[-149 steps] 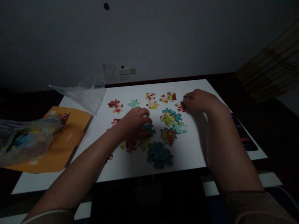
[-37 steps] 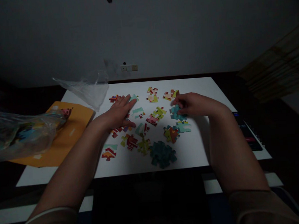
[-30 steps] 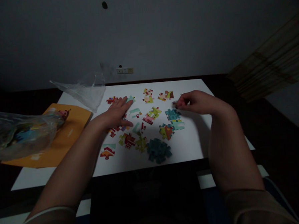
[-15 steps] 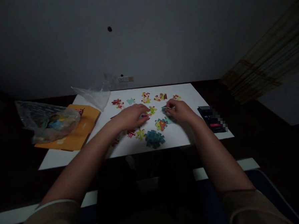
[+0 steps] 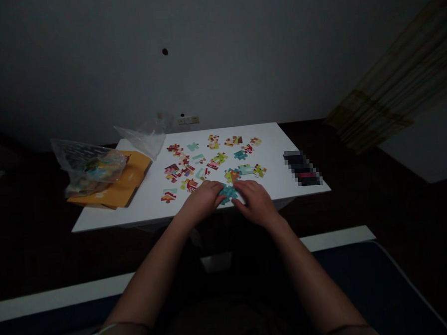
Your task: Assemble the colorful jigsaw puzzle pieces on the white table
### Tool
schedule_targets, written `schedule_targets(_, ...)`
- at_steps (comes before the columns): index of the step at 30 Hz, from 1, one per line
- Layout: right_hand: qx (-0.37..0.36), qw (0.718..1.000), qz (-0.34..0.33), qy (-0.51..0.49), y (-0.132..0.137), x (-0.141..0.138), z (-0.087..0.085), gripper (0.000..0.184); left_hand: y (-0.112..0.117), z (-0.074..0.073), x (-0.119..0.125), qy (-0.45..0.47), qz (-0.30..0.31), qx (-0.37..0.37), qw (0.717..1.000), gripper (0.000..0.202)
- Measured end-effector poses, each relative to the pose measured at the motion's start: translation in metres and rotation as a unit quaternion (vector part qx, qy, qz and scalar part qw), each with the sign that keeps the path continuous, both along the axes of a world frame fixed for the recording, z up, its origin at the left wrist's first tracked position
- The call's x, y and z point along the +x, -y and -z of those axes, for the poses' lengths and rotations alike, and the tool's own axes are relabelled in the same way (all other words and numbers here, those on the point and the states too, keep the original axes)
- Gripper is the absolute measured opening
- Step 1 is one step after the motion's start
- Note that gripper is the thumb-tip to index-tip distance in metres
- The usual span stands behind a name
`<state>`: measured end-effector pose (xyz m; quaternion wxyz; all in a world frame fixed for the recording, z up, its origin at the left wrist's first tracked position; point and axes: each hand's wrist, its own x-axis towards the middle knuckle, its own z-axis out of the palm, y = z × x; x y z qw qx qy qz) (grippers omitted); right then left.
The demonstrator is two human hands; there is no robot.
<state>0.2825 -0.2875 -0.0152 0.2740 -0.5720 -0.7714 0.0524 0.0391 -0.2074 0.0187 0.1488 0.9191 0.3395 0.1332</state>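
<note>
The teal cluster of joined puzzle pieces [image 5: 228, 192] lies at the near edge of the white bench [image 5: 292, 184], between the two hands. The left hand [image 5: 202, 198] rests at its left side with fingers curled onto the cluster's edge; the right hand [image 5: 254, 200] lies at its right side, fingers extended and close together, tips touching the cluster. Whether either hand actually pinches a piece cannot be told in this dim light. Beyond the hands, loose coloured puzzle pieces [image 5: 211, 160] lie scattered over the middle of the bench. At the far left corner sits a crumpled clear plastic bag [image 5: 147, 136]. Left of the bench an orange folder [image 5: 121, 183] overhangs the edge, bearing a second clear bag with coloured contents [image 5: 88, 164]. A dark, blurred-out object [image 5: 302, 167] lies near the right edge
</note>
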Motion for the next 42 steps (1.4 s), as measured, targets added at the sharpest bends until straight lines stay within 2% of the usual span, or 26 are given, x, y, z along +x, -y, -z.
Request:
schedule_targets(3,-0.01,1.0,0.02,-0.003,-0.002,-0.03,0.004,0.052,-0.014,-0.004,0.002,0.039,-0.051,-0.026,0.998,0.025)
schedule_targets(5,-0.013,1.0,0.024,0.01,-0.004,-0.041,0.004,0.046,-0.027,-0.006,0.007,0.058,-0.097,-0.016,0.993,0.033)
schedule_targets(8,-0.009,0.999,0.028,0.028,-0.007,-0.045,0.002,0.032,-0.05,-0.006,0.018,0.073,-0.133,-0.003,0.988,0.034)
schedule_targets(10,-0.002,0.998,0.032,0.048,-0.007,-0.045,0.002,0.03,-0.061,-0.006,0.024,0.074,-0.142,0.009,0.987,0.03)
schedule_targets(12,0.01,0.997,0.035,0.074,-0.006,-0.044,0.001,0.031,-0.061,-0.006,0.026,0.078,-0.152,0.032,0.985,0.028)
schedule_targets(14,0.021,0.995,0.036,0.091,-0.005,-0.041,0.001,0.03,-0.051,-0.003,0.022,0.084,-0.157,0.055,0.982,0.03)
schedule_targets(16,0.023,0.995,0.04,0.091,-0.004,-0.038,-0.001,0.028,-0.029,0.005,0.014,0.086,-0.151,0.065,0.983,0.03)
schedule_targets(20,0.01,0.995,0.051,0.085,-0.007,-0.034,-0.003,0.033,0.023,0.033,0.002,0.11,-0.116,0.077,0.984,0.032)
schedule_targets(23,0.004,0.994,0.076,0.078,-0.012,-0.034,-0.001,0.038,0.048,0.049,0.003,0.117,-0.119,0.076,0.983,0.038)
schedule_targets(27,0.003,0.983,0.173,0.054,-0.025,-0.016,-0.004,0.046,0.053,0.052,0.005,0.08,-0.092,0.091,0.988,0.034)
schedule_targets(31,-0.002,0.952,0.306,0.022,-0.053,0.037,-0.022,0.053,0.049,0.049,0.0,0.075,-0.076,0.101,0.989,0.03)
schedule_targets(33,-0.043,0.938,0.343,0.015,-0.071,0.067,-0.032,0.049,0.05,0.05,-0.005,0.077,-0.066,0.105,0.989,0.026)
schedule_targets(36,-0.076,0.937,0.341,0.027,-0.096,0.096,-0.042,0.038,0.052,0.053,-0.01,0.078,-0.058,0.108,0.989,0.021)
schedule_targets(38,-0.084,0.939,0.332,0.041,-0.106,0.101,-0.046,0.032,0.052,0.055,-0.012,0.079,-0.052,0.112,0.989,0.018)
schedule_targets(40,-0.074,0.943,0.32,0.053,-0.104,0.093,-0.048,0.032,0.052,0.056,-0.013,0.083,-0.045,0.121,0.988,0.017)
schedule_targets(42,-0.05,0.96,0.272,0.049,-0.089,0.073,-0.046,0.034,0.052,0.057,-0.014,0.088,-0.043,0.13,0.987,0.016)
